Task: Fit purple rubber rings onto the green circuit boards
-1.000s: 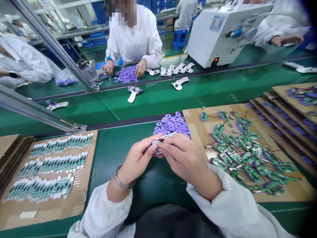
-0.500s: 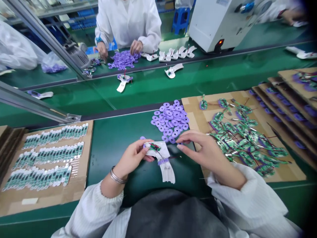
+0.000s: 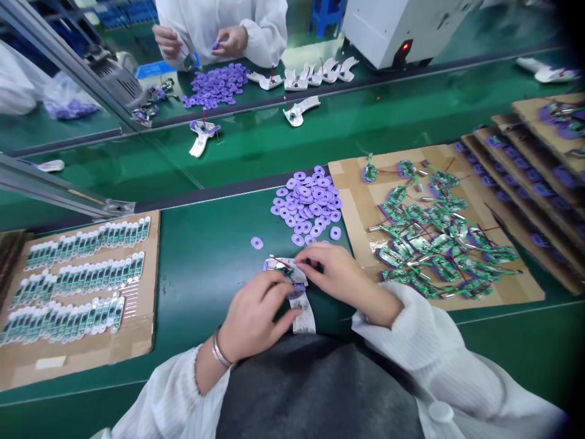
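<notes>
A white plastic housing (image 3: 302, 315) with a small green circuit board, red wires and a purple ring lies on the green table in front of me. My left hand (image 3: 254, 316) grips its lower part with curled fingers. My right hand (image 3: 336, 273) pinches its upper end, fingertips pressed on the board. A pile of purple rings (image 3: 307, 204) lies just beyond my hands. One loose purple ring (image 3: 256, 242) sits to the left of the housing.
A cardboard sheet (image 3: 351, 210) at right carries several green circuit boards (image 3: 434, 238) with wires. A cardboard (image 3: 82, 360) at left holds rows of narrow green boards. Beyond runs a green conveyor (image 3: 365, 128) with white housings. A person in white works across it.
My view has tilted downward. Both hands have come closer together on the housing; my right hand moved back from the ring pile onto its upper end. The left hand shifted down its body.
</notes>
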Demonstrator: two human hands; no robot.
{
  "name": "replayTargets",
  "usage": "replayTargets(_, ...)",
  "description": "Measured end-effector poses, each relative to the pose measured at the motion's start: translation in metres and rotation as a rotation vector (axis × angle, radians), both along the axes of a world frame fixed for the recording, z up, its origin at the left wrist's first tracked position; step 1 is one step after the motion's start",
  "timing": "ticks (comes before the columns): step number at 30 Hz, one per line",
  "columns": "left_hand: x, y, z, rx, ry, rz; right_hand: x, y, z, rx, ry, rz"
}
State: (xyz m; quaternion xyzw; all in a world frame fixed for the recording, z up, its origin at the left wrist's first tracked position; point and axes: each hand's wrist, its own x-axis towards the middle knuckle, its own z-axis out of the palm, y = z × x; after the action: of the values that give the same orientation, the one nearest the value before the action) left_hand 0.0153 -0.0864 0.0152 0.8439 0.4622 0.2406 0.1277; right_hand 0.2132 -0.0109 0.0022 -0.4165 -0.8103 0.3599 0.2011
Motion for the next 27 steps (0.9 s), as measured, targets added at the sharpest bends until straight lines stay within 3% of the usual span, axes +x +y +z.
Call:
replayTargets(3,0.01,-0.004,-0.008,0.015,0.145,-0.137,-0.019,0.016,-0.004,0.038,0.044,0.054)
replayTargets(6,0.009,0.001,-0.014,-0.054,0.108,-0.163,-0.033,0.025,-0.012,-0.069,0.136,0.11)
replayTargets(11,-0.005,0.008,-0.015,-0.12,-0.238,0.004,-0.03,0.02,-0.016,-0.253,0.275,-0.02)
replayTargets(17,-0.008,0.006,-0.021,-0.07,-0.125,-0.041,-0.025,0.011,-0.027,-0.427,0.417,-0.073)
replayTargets(20,-0.005,0.005,-0.023,-0.152,-0.153,0.062,-0.024,0.012,-0.03,-0.54,0.491,-0.062)
replayTargets(23,-0.005,0.007,-0.024,-0.25,-0.341,0.201,-0.023,0.011,-0.028,-0.577,0.518,-0.041)
replayTargets(27,-0.008,0.013,-0.025,-0.633,-0.873,0.275,-0.023,0.005,-0.025,-0.532,0.519,-0.035)
